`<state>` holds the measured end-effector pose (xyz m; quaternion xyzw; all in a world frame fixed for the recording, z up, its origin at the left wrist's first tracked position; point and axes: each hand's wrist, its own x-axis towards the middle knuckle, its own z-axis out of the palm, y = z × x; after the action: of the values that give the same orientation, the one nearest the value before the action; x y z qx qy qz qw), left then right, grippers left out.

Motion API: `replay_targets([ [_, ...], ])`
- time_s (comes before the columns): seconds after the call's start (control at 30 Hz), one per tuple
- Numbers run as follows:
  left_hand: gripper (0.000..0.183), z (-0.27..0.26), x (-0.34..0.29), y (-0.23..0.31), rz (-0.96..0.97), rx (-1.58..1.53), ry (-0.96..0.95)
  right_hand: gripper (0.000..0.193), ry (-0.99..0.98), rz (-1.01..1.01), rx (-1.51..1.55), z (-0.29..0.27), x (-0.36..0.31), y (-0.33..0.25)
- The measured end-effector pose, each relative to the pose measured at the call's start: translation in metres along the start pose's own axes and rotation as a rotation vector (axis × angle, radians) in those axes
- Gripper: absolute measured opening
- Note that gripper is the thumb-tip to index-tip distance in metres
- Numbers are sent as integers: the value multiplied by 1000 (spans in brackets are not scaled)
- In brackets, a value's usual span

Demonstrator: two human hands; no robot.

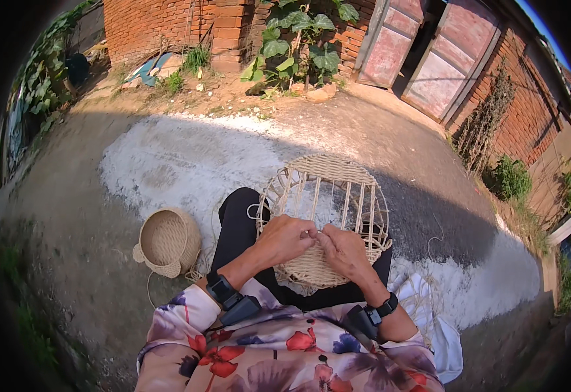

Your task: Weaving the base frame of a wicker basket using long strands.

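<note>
A half-woven piece of pale cord wickerwork (330, 167) rests across my lap, with closed weave at its far and near ends. Upright strands run across the open gap in its middle, and looped cord rings its sides. Over this gap my left hand (287, 238) and my right hand (344, 249) meet, fingertips pinched together. They close on what looks like a strand of cord, mostly hidden by the fingers. Both palms face down on the weave, the right one lying over its near part.
A small finished round basket (170, 236) with ear-like flaps stands on the ground to my left, loose cord beside it. To my right lie a white sack (447, 349) and tangled cord (422, 294). Farther off are leafy plants (298, 46), a brick wall (158, 26) and a worn metal gate (452, 59).
</note>
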<state>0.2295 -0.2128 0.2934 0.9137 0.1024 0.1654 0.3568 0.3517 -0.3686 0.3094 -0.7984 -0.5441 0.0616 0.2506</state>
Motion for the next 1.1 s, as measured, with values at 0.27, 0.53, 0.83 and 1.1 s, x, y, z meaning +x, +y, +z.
replay_targets([
  [0.27, 15, 7, -1, -3, 36, 17, 58, 26, 19, 20, 128, -1, -2, 0],
  [0.53, 18, -18, 11, 6, 36, 124, -147, 31, 56, 14, -72, 10, 5, 2],
  [0.83, 16, -10, 6, 2, -6, 44, -70, 50, -6, 34, -40, -1, 7, 0],
  [1.1, 16, -3, 4, -3, 15, 20, -7, 30, -18, 114, 259, 3, 5, 13],
])
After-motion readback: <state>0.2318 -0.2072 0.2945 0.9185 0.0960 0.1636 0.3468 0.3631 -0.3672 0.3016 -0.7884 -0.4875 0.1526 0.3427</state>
